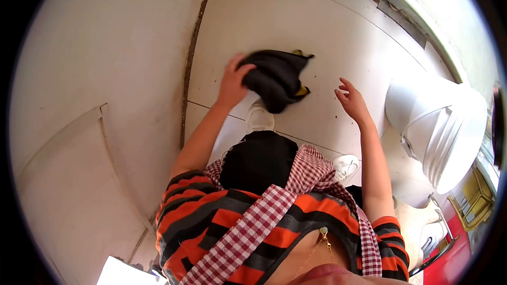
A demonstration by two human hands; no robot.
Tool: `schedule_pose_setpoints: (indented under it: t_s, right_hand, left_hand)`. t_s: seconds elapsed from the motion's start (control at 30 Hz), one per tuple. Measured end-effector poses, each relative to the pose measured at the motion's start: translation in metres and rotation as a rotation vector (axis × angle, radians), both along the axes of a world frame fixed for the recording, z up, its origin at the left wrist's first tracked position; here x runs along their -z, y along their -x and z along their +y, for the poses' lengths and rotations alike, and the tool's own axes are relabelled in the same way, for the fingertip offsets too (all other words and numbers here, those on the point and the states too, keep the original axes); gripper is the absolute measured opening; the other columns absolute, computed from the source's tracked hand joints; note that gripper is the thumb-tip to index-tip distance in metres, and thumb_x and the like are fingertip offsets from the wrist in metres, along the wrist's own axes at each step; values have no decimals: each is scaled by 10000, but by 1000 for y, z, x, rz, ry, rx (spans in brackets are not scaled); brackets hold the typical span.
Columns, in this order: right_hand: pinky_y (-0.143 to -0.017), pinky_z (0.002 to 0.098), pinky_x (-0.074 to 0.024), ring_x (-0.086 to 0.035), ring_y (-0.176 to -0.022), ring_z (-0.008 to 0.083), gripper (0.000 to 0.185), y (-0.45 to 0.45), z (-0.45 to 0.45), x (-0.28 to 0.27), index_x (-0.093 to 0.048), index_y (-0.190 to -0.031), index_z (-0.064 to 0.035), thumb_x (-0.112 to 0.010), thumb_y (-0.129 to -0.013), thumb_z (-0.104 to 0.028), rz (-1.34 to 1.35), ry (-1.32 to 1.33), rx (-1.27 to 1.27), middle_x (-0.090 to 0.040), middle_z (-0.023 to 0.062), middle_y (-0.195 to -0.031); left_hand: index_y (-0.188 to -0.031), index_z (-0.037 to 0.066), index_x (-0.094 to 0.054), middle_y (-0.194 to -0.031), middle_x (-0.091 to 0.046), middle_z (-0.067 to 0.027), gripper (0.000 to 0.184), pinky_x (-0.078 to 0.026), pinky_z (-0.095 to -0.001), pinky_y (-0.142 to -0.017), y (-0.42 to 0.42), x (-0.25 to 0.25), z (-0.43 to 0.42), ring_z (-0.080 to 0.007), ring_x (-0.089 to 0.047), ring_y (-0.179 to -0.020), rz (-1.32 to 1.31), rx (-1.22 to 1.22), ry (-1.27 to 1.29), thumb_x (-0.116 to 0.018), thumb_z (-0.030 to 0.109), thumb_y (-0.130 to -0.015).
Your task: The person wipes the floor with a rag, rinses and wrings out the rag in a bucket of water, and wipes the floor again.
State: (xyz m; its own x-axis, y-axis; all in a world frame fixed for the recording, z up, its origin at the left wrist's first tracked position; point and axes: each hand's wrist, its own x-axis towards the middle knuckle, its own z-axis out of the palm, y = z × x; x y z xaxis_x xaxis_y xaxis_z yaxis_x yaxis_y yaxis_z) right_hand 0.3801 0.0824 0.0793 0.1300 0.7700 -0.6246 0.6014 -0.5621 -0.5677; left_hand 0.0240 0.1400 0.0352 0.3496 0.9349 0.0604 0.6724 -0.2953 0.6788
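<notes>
A dark cloth [275, 78] with yellowish patches at its right edge hangs in front of me, slightly blurred. My left hand [233, 82] grips its left side, thumb over the fabric and fingers partly behind it. To the right of the cloth, apart from it, my right hand [351, 99] is raised with its fingers spread and nothing in them.
A white bucket [422, 121] with a wire handle stands at the right. Below it are a metal-framed item and a red surface [451, 258]. White shoes [346, 168] show on the tiled floor [248, 16]. A wall [116, 37] rises at the left.
</notes>
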Motion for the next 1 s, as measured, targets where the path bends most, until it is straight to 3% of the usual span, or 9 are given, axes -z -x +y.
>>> schedule_pose_setpoints:
  t_s: [0.03,0.13,0.17,0.33,0.47,0.63,0.83,0.93,1.0]
  right_hand:
    - [-800,372,-496,-622,-919,294,523,0,-3,0,-421,-1328,-80,-593,-860,-237,-5,-7,-10,-577,197,-1160]
    - [-806,374,-494,-614,-938,299,521,6,-14,4,-421,-1326,-79,-595,-858,-225,6,-10,-44,-577,191,-1160]
    - [-808,375,-492,-611,-944,299,524,11,-18,4,-421,-1325,-77,-599,-855,-224,27,-3,-62,-578,188,-1157]
    - [-829,381,-480,-599,-956,306,512,36,-30,-4,-428,-1311,-66,-603,-852,-212,12,-11,-199,-582,186,-1136]
    - [-837,376,-470,-595,-974,303,509,35,-41,-18,-423,-1316,-65,-596,-854,-192,100,-14,-108,-585,191,-1126]
    - [-828,355,-473,-595,-988,280,433,24,-60,-59,-472,-1275,-62,-578,-865,-150,47,-26,61,-585,166,-1140]
    - [-814,325,-476,-589,-1008,228,402,0,-134,-183,-481,-1262,-53,-551,-866,-73,3,-17,445,-587,139,-1146]
    - [-823,305,-472,-587,-1006,223,387,-6,-157,-215,-499,-1245,-35,-537,-859,-32,-120,33,463,-583,126,-1160]
    - [-827,295,-466,-586,-1008,216,366,-3,-159,-226,-517,-1222,-24,-528,-856,-18,-111,-7,590,-583,126,-1155]
  left_hand:
    - [-1286,168,-473,-1430,-227,-230,707,-214,-463,-1080,17,0,-4,-430,-215,-1313,246,-51,99,-656,50,-613]
    - [-1426,230,-264,-1478,-62,-249,879,-139,-468,-1096,33,32,-13,-431,-77,-1355,-109,-265,448,-704,216,-665]
    - [-1458,260,-139,-1493,14,-235,976,-109,-551,-1074,25,44,-13,-435,-18,-1362,-174,-367,539,-708,449,-688]
    - [-1447,249,-195,-1499,37,-217,1083,-61,-744,-945,-90,60,16,-489,30,-1343,270,-610,439,-708,648,-580]
    - [-1422,258,-276,-1513,43,-167,1016,-85,-734,-962,-177,41,24,-450,31,-1360,310,36,285,-733,584,-575]
    - [-1255,184,-476,-1340,-413,-73,653,-378,-530,-907,-248,69,9,-344,-392,-1175,129,665,-184,-739,302,-668]
    - [-1234,86,-471,-1069,-550,-179,558,-419,-429,-891,-235,23,83,-365,-494,-1015,-271,133,-82,-660,124,-710]
    - [-1304,56,-401,-1245,-484,-187,600,-390,-462,-931,-273,49,161,-375,-449,-1106,-131,17,-336,-644,240,-787]
    - [-1334,120,-393,-1378,-378,-154,599,-370,-552,-933,-309,53,193,-367,-382,-1179,177,-11,-114,-603,346,-821]
